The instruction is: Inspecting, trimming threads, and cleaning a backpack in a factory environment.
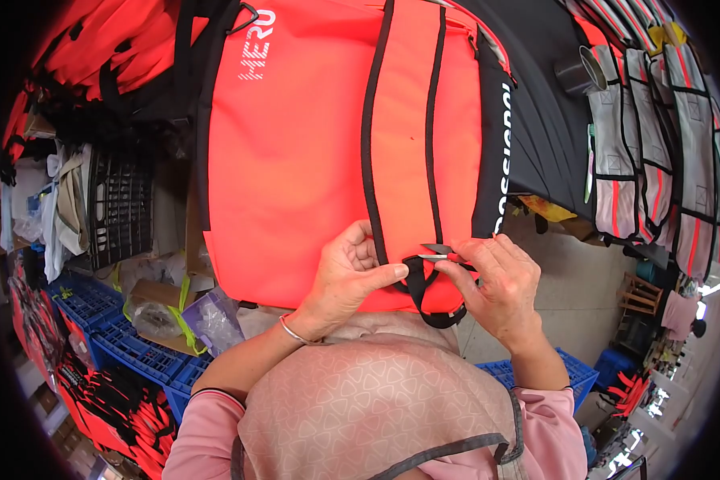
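A bright red-orange backpack (288,160) with black sides lies in front of me. One orange shoulder strap (404,120) with black edging runs down it towards me. At the strap's lower end, my left hand (350,268) pinches the black webbing (418,284) between thumb and fingers. My right hand (496,276) grips small thread snips (434,252), their metal blades pointing left over the strap end, close to my left thumb. A loop of the webbing hangs over the bag's near edge. Whether the blades touch a thread is too small to tell.
Blue plastic crates (136,348) and a cardboard box with clear plastic bags stand at the left. A black crate (120,208) is beyond them. Grey straps with red stripes (616,160) hang at the right. More red bags (112,48) are piled at the far left.
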Demonstrator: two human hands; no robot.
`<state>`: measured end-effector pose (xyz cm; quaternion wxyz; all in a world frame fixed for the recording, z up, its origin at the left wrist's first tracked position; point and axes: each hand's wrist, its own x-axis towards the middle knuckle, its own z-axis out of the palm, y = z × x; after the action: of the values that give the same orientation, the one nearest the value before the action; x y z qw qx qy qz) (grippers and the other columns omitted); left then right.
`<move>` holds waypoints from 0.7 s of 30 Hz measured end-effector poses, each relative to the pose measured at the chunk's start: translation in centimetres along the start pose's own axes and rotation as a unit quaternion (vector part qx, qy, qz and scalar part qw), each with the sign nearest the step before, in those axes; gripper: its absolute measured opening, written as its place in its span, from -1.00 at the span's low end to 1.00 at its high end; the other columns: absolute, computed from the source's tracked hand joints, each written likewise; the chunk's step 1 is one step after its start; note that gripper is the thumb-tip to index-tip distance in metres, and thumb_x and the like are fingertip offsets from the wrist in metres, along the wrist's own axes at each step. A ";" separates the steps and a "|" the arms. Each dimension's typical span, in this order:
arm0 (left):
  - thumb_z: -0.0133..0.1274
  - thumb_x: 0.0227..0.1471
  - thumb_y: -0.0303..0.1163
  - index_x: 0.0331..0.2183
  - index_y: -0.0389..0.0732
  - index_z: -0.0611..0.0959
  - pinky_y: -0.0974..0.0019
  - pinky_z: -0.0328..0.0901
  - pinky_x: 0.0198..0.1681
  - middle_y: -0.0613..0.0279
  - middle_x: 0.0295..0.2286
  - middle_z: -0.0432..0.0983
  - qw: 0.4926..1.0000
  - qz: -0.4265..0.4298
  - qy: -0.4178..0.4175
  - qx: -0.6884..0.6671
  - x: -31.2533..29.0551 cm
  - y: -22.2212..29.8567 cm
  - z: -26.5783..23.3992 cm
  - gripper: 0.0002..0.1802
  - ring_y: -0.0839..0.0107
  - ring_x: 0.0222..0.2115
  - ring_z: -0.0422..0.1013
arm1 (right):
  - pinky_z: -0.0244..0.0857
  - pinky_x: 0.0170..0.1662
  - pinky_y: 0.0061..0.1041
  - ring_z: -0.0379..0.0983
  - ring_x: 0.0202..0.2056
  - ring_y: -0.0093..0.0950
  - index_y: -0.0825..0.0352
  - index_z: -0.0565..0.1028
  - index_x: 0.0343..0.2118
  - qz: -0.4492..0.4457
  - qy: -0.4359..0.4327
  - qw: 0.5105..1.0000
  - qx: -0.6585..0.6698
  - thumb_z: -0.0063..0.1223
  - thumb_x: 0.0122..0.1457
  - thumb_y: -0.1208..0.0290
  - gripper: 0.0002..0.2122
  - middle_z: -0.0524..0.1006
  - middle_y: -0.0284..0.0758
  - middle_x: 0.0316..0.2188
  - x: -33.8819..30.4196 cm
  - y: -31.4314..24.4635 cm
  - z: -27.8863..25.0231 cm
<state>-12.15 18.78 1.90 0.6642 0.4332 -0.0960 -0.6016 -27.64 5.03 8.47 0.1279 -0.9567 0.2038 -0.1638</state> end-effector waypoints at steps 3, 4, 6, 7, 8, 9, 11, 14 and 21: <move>0.23 0.00 -0.58 -0.01 -0.33 0.40 0.41 0.43 -0.12 0.13 -0.23 0.58 1.000 0.002 0.002 0.000 0.0 0.0 0.0 -0.48 0.52 -0.25 0.51 | 0.29 -0.50 -0.46 0.41 -0.55 -0.40 0.32 0.57 -0.40 -0.007 0.000 1.000 0.001 0.40 -0.13 0.32 -0.74 0.48 -0.36 -0.60 0.1 -0.1 -0.1; 0.23 0.00 -0.58 -0.01 -0.33 0.40 0.41 0.43 -0.12 0.13 -0.23 0.58 1.000 0.001 0.002 0.006 0.0 0.0 0.0 -0.48 0.52 -0.25 0.51 | 0.30 -0.49 -0.46 0.41 -0.55 -0.40 0.32 0.57 -0.40 -0.009 -0.003 1.000 0.000 0.39 -0.13 0.32 -0.74 0.48 -0.36 -0.60 0.1 -0.1 -0.1; 0.23 0.00 -0.58 -0.01 -0.33 0.40 0.41 0.43 -0.12 0.13 -0.23 0.58 1.000 0.000 0.003 0.011 0.0 0.0 0.0 -0.48 0.52 -0.25 0.51 | 0.30 -0.49 -0.46 0.42 -0.55 -0.40 0.31 0.57 -0.40 -0.010 -0.006 1.000 -0.001 0.39 -0.13 0.33 -0.74 0.48 -0.36 -0.60 0.1 -0.1 -0.1; 0.23 0.00 -0.58 -0.02 -0.33 0.40 0.41 0.44 -0.13 0.13 -0.23 0.58 1.000 0.001 0.003 0.011 0.0 0.0 -0.1 -0.49 0.52 -0.25 0.51 | 0.30 -0.49 -0.46 0.41 -0.55 -0.40 0.31 0.57 -0.39 -0.013 -0.006 1.000 -0.001 0.39 -0.13 0.33 -0.74 0.48 -0.36 -0.60 0.2 -0.1 -0.1; 0.23 0.00 -0.58 -0.02 -0.33 0.40 0.41 0.44 -0.13 0.13 -0.23 0.58 1.000 0.003 0.002 0.011 0.0 -0.1 -0.1 -0.49 0.52 -0.25 0.51 | 0.30 -0.49 -0.46 0.41 -0.55 -0.40 0.31 0.57 -0.39 -0.015 -0.006 1.000 -0.001 0.39 -0.13 0.33 -0.74 0.49 -0.36 -0.60 0.2 -0.1 -0.1; 0.23 0.00 -0.58 -0.02 -0.33 0.40 0.41 0.44 -0.13 0.13 -0.23 0.58 1.000 0.002 0.002 0.011 0.0 -0.1 -0.1 -0.49 0.52 -0.25 0.51 | 0.30 -0.49 -0.46 0.41 -0.55 -0.40 0.31 0.57 -0.39 -0.015 -0.006 1.000 -0.001 0.39 -0.13 0.33 -0.74 0.49 -0.36 -0.60 0.2 -0.1 -0.1; 0.23 0.00 -0.58 -0.02 -0.33 0.40 0.41 0.44 -0.13 0.13 -0.23 0.57 1.000 0.004 0.000 0.010 0.0 -0.1 -0.1 -0.49 0.52 -0.25 0.51 | 0.30 -0.49 -0.46 0.41 -0.55 -0.41 0.31 0.57 -0.39 -0.020 -0.006 1.000 -0.003 0.39 -0.13 0.33 -0.74 0.49 -0.37 -0.59 0.1 0.0 -0.1; 0.22 0.00 -0.58 -0.01 -0.34 0.39 0.41 0.44 -0.12 0.12 -0.23 0.57 1.000 0.002 0.002 0.011 0.2 -0.1 -0.2 -0.48 0.51 -0.25 0.51 | 0.30 -0.49 -0.46 0.41 -0.55 -0.41 0.31 0.57 -0.40 -0.028 -0.009 1.000 -0.005 0.38 -0.12 0.33 -0.75 0.49 -0.37 -0.59 0.4 0.1 0.0; 0.25 -0.03 -0.56 0.02 -0.33 0.37 0.38 0.43 -0.07 0.12 -0.20 0.56 0.999 -0.018 -0.008 -0.025 0.4 -0.2 -0.6 -0.41 0.47 -0.20 0.51 | 0.35 -0.45 -0.50 0.46 -0.52 -0.43 0.34 0.57 -0.39 0.034 -0.051 0.994 0.092 0.38 -0.09 0.38 -0.77 0.54 -0.31 -0.54 0.1 1.1 1.0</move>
<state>-11.80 18.78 1.22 0.6632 0.4133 -0.0785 -0.6190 -27.52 4.20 7.25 0.2311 -0.9406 0.2132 -0.1280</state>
